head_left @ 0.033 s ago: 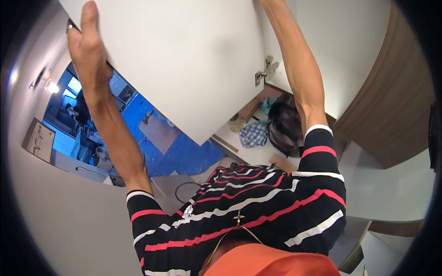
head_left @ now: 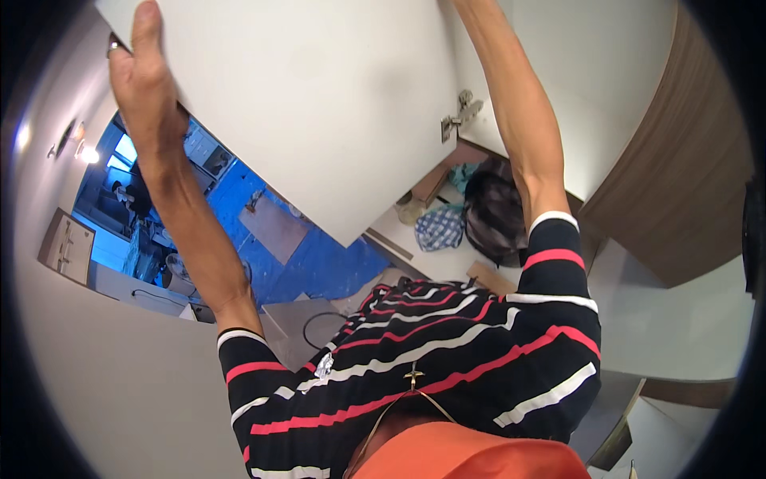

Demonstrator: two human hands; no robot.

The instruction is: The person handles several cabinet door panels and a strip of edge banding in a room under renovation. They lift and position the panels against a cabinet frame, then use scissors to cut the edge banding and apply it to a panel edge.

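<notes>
At the left edge of the white cabinet door (head_left: 303, 104), ahead of the person, I see the left hand (head_left: 145, 92) clasping it. The panel looks stiff, smooth and fairly heavy; I'd support opposite edges. A metal hinge (head_left: 447, 130) sits at its right edge. Farther right, the right forearm (head_left: 523, 112) rises; the right hand is out of view, so I cannot tell its grip.

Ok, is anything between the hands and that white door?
Nothing visible on the left: the left hand is directly on the edge of the white door. The right hand is beyond the picture's top edge, so I can't tell there.
</notes>
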